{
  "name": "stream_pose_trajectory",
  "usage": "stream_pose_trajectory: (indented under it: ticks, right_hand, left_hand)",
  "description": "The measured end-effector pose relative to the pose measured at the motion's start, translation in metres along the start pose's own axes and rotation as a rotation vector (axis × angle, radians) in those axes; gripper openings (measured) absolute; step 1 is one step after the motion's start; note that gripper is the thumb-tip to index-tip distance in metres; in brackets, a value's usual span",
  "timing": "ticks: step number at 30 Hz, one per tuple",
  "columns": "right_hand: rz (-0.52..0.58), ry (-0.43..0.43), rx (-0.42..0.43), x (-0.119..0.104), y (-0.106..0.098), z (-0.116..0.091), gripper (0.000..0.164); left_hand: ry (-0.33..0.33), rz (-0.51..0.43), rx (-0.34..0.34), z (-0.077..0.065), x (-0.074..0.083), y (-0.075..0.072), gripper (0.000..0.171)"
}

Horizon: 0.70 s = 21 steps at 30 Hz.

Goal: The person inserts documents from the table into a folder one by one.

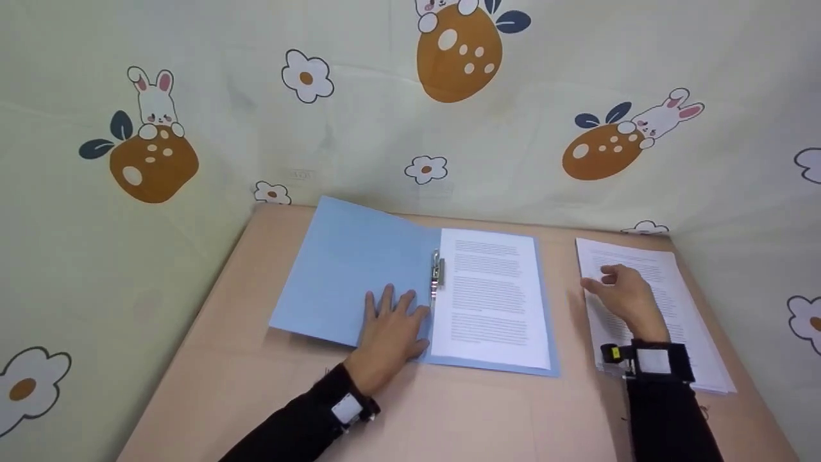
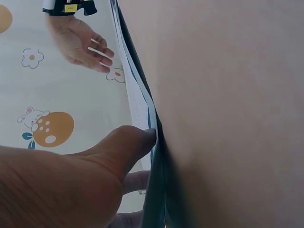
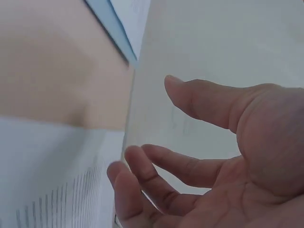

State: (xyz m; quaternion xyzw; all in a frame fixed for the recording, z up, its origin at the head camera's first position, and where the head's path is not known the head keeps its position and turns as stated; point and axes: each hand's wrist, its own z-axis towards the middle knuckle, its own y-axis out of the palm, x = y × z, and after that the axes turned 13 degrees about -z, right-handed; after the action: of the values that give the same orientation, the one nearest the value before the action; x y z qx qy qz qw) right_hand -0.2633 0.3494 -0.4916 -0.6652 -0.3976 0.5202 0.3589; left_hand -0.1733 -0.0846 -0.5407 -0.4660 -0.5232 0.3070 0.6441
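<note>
A blue folder [image 1: 359, 263] lies opened out on the table, its left cover raised a little off the surface. Spread fingers of my left hand [image 1: 391, 330] rest on that cover beside the spine, thumb near the lower edge. Printed sheets [image 1: 490, 295] lie on the folder's right side, next to a metal clip [image 1: 437, 273] on the spine. Over a separate stack of printed paper [image 1: 673, 308] at the right hovers my right hand [image 1: 625, 298]. In the right wrist view its fingers are loosely bent, thumb apart, with nothing between them.
The pinkish table [image 1: 462, 410] runs back to a pale curtain [image 1: 359, 128] printed with rabbits, oranges and flowers, which also rises at both sides. A strip of table separates folder and paper stack. Black bands with devices [image 1: 654, 360] sit on both wrists.
</note>
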Motion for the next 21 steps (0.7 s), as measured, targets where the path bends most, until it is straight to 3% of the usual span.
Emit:
stream_pose_trajectory:
  ticks: [6,11,16,21]
  right_hand:
    - [-0.103,0.134,0.063,0.044,-0.017,0.004,0.088]
    - [-0.151,0.243,0.062,0.072,-0.021,0.001,0.095]
    - [-0.151,0.312,0.028,0.089,-0.021,-0.003,0.103]
    - [-0.142,0.333,0.049,0.096,-0.022,-0.004,0.111]
  left_hand:
    - [-0.002,0.011,-0.003,0.000,0.002,0.000,0.057]
    - [-0.004,0.020,-0.007,0.001,0.002,0.000,0.057]
    - [-0.006,0.010,0.000,0.001,0.001,0.001,0.057]
    - [-0.003,0.014,0.020,0.000,0.002,0.002,0.056]
